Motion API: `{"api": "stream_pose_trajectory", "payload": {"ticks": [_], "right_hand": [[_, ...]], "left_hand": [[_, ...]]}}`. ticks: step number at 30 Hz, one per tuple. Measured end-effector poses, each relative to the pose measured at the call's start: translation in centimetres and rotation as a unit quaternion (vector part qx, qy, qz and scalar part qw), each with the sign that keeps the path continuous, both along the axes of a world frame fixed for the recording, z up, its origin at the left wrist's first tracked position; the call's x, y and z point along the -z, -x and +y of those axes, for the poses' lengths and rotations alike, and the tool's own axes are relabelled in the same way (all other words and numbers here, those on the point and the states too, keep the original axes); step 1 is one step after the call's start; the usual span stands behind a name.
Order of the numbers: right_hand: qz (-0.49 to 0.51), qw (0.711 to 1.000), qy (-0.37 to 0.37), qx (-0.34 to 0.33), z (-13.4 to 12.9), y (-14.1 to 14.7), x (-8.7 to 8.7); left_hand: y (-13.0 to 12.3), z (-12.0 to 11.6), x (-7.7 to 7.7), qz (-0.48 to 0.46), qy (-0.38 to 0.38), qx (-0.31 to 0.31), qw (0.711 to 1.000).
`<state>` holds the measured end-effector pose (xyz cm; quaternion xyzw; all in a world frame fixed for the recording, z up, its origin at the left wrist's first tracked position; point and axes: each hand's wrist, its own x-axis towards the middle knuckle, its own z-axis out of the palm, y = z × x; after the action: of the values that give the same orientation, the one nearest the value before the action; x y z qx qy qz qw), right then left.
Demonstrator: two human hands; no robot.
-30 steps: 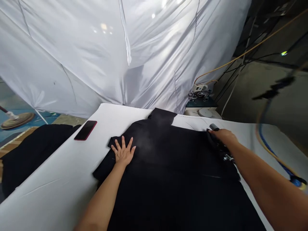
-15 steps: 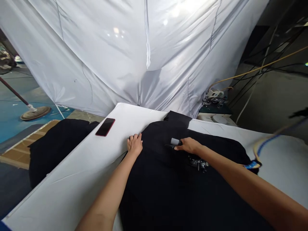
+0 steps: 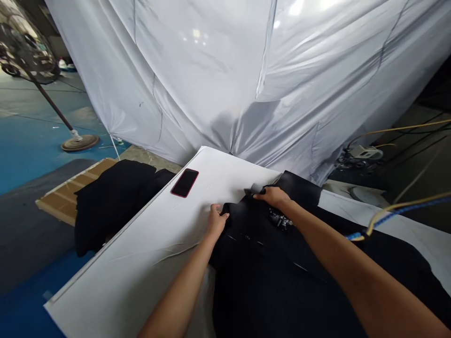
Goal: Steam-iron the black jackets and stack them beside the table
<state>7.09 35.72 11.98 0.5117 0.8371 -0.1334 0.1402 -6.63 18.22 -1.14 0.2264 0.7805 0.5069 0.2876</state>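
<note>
On white table [image 3: 141, 244], black garment [image 3: 268, 286] lies spread; we should keep it flat. Blue-yellow hose [image 3: 387, 215] near right forearm [image 3: 324, 239] may drag. Steam iron [image 3: 280, 219]: we should guide gently, away from left hand [image 3: 216, 221], which pinches garment edge [image 3: 230, 206]. Right hand [image 3: 276, 197] curls round handle [image 3: 258, 188]. Phone [image 3: 185, 183] lies apart.

Both arms and hands are bare, seemingly with no sleeves, gloves or rings.

The left hand [image 3: 217, 220] pinches the black cloth [image 3: 268, 277] in the middle of the frame. Just right of it, the right hand [image 3: 276, 196] grips a dark tool [image 3: 281, 219]. Up and left, a phone [image 3: 185, 182] lies on the white table [image 3: 148, 244].
</note>
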Motion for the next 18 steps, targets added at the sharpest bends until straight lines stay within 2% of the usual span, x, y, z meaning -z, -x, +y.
{"api": "stream_pose_trajectory", "payload": {"ticks": [2,4,7,9,12,15,18], "right_hand": [[-0.001,0.997,-0.028,0.077,1.3,1.3,0.0],[-0.007,0.994,-0.039,0.1,2.0,1.7,-0.4],[0.006,0.999,-0.016,0.039,0.7,0.2,-0.9],[0.028,0.999,0.019,-0.014,-1.6,-2.0,-1.0],[0.04,0.991,0.099,-0.075,-5.7,-6.1,-1.0],[-0.005,0.979,0.169,-0.117,-9.2,-9.8,-1.6],[-0.051,0.985,0.125,-0.109,-11.4,-12.1,-2.5]], "left_hand": [[0.4,-1.2,-0.7,0.031,-0.001,-0.008,0.999],[0.7,-2.9,-1.3,0.047,-0.005,0.045,0.998],[0.5,-5.7,-1.5,-0.003,0.006,0.198,0.98],[0.1,-7.1,-1.2,-0.037,0.021,0.245,0.969],[-0.4,-7.7,-0.7,-0.049,0.026,0.218,0.974],[-0.9,-7.1,-0.3,-0.042,0.038,0.188,0.981],[-1.2,-6.5,-0.1,-0.02,0.052,0.178,0.982]]}}
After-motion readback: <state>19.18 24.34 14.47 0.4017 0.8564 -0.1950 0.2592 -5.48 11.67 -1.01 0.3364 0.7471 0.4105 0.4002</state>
